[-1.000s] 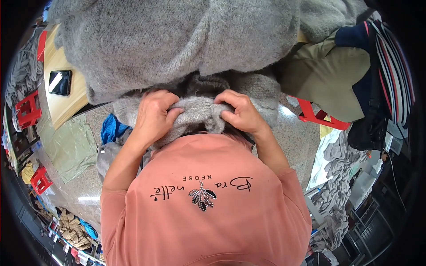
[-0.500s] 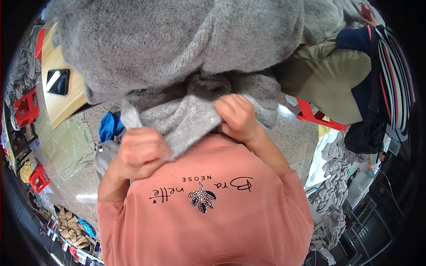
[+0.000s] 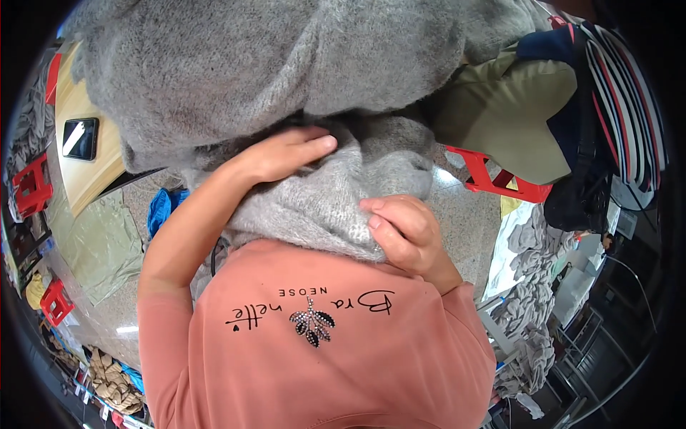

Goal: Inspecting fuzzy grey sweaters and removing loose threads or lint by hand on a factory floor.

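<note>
A grey fuzzy knit fabric point(image 3: 314, 204) lies bunched across my lap, against the front of my pink shirt. My left hand point(image 3: 289, 154) reaches across it, thumb stretched out over the knit. Its fingertips are partly hidden where they go toward the dark fold below the big pile. My right hand point(image 3: 407, 232) pinches the right edge of the fabric between thumb and fingers, close to my shirt. Just beyond both hands rises a large heap of the same grey knit point(image 3: 271, 64), which covers most of the table.
On the wooden tabletop point(image 3: 107, 154) at left lies a black phone point(image 3: 79, 139). A person in olive trousers point(image 3: 511, 114) sits at the right by a red stool point(image 3: 500, 179). Blue cloth point(image 3: 166, 209) lies at my left; grey knit pieces point(image 3: 536, 264) are piled at right.
My left hand has let go of the fabric's edge and moved forward and right onto the knit. My right hand has come down nearer my shirt, and the stretched edge has gone slack.
</note>
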The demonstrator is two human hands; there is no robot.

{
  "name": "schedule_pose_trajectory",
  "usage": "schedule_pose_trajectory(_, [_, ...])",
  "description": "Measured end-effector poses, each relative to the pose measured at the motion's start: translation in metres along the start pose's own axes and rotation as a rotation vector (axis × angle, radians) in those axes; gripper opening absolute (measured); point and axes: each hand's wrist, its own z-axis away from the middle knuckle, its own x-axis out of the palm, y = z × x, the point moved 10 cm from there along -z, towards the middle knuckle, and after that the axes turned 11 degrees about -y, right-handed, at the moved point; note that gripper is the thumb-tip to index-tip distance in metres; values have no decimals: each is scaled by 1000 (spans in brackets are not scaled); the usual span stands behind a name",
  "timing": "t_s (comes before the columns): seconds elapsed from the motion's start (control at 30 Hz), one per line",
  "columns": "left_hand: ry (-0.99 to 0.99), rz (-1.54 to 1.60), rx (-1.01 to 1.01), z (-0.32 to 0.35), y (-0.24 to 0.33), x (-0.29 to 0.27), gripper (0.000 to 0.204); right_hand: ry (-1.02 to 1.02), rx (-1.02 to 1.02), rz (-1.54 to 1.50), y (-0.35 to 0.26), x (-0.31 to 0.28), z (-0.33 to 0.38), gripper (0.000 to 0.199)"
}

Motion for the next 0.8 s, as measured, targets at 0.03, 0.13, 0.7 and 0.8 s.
schedule_pose_trajectory(0.03, [-150,-112,-80,-8,-8,18,67,1,4,1,1,1,1,27])
schedule_pose_trajectory(0.13, [-613,-262,-153,-16,-22,80,39,-18,-25,37,0,4,3,25])
schedule_pose_trajectory(0.7, [124,1098,546,21,31,-23,33,149,660,-312,96,6,37,37])
schedule_pose_trajectory(0.8, [94,1038,534,14,34,-19,33,-227,640,-221,108,51,18,28])
